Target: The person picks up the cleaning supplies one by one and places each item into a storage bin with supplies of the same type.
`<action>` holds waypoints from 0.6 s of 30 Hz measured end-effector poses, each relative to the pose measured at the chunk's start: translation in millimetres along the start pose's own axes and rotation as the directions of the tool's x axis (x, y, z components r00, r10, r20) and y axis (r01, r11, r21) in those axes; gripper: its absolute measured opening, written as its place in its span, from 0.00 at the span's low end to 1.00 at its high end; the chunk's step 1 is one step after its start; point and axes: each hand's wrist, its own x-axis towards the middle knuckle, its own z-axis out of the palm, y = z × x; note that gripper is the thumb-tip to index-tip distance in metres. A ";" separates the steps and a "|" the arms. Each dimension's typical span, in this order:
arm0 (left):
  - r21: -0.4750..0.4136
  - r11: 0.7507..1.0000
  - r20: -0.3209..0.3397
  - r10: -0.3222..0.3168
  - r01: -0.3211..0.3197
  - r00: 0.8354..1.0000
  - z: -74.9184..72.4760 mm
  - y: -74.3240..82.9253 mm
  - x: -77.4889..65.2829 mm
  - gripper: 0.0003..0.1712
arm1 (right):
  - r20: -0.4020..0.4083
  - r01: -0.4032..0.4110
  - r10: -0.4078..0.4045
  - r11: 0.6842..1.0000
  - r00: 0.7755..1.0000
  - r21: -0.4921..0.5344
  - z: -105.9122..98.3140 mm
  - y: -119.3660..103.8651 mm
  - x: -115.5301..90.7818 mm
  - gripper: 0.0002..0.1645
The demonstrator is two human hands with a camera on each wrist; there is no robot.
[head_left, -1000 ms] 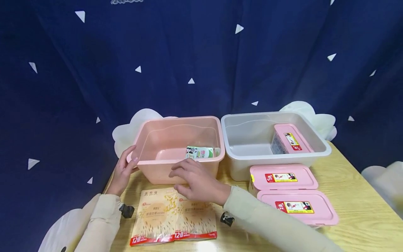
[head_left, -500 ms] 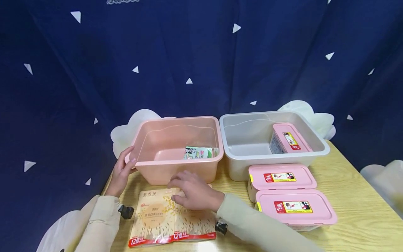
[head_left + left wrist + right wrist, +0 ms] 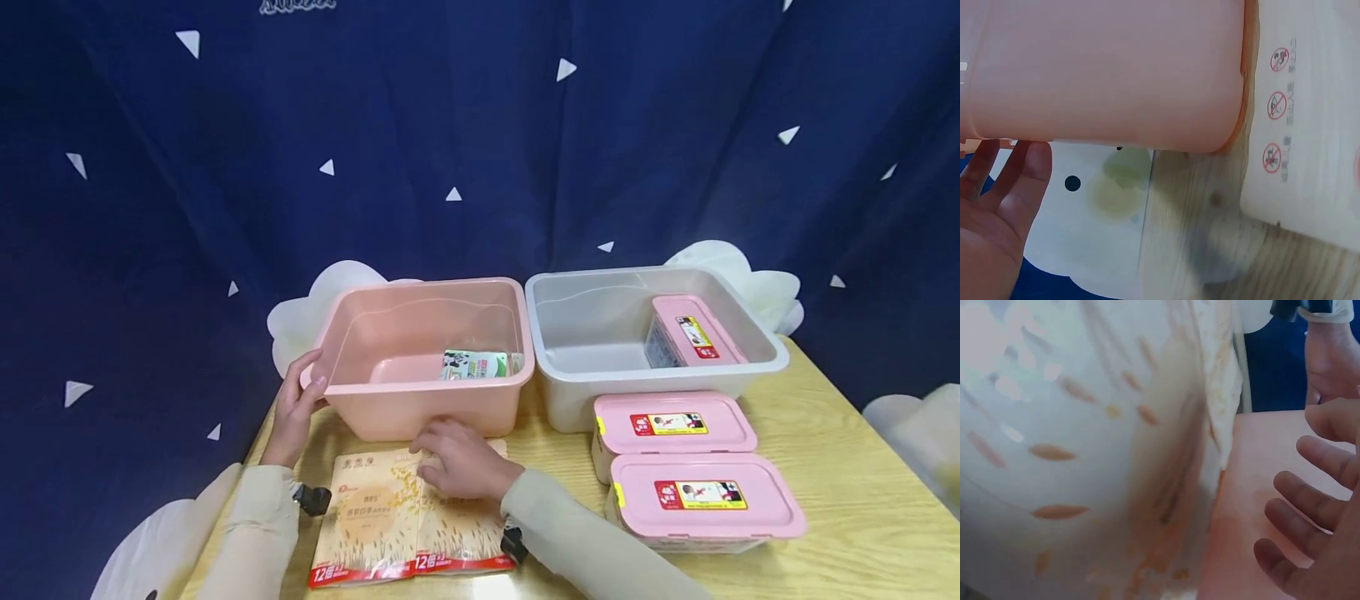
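Observation:
My left hand (image 3: 291, 417) holds the left front corner of the pink plastic bin (image 3: 420, 414). In the left wrist view its fingertips (image 3: 1039, 159) meet the bin's rim. Flat on the table in front of the bin lie two beige packets side by side, the left packet (image 3: 363, 517) and the right packet (image 3: 461, 533), both with red lower edges. Over the upper part of the right packet is my right hand (image 3: 467, 462). Its loosely bent fingers (image 3: 1310, 494) show apart from the packet in the right wrist view, with nothing between them.
A green-and-white packet (image 3: 475, 364) lies inside the pink bin. To the right, a grey bin (image 3: 592, 379) holds one pink-lidded box (image 3: 697, 329). Two more pink-lidded boxes, a rear box (image 3: 720, 412) and a front box (image 3: 765, 504), stand before it. A dark blue curtain (image 3: 480, 125) hangs behind.
My right hand has come down from in front of the pink bin's rim to just over the right beige packet. The left hand has stayed at the bin's corner.

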 end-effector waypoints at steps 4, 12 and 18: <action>-0.028 1.000 -0.020 -0.003 0.003 1.000 2.3 -1.1 1.3 0.27 | -0.002 -0.016 0.016 1.000 1.000 0.005 8.0 4.1 2.3 0.18; -0.025 0.998 -0.026 -0.051 0.050 0.998 1.4 -1.5 -1.1 0.28 | 0.014 -0.008 0.008 1.000 1.000 0.004 27.5 4.0 8.6 0.22; -0.013 0.998 0.005 -0.053 0.053 0.999 0.3 0.1 -1.0 0.29 | 0.010 -0.021 0.022 0.998 1.000 -0.056 37.5 4.7 12.2 0.22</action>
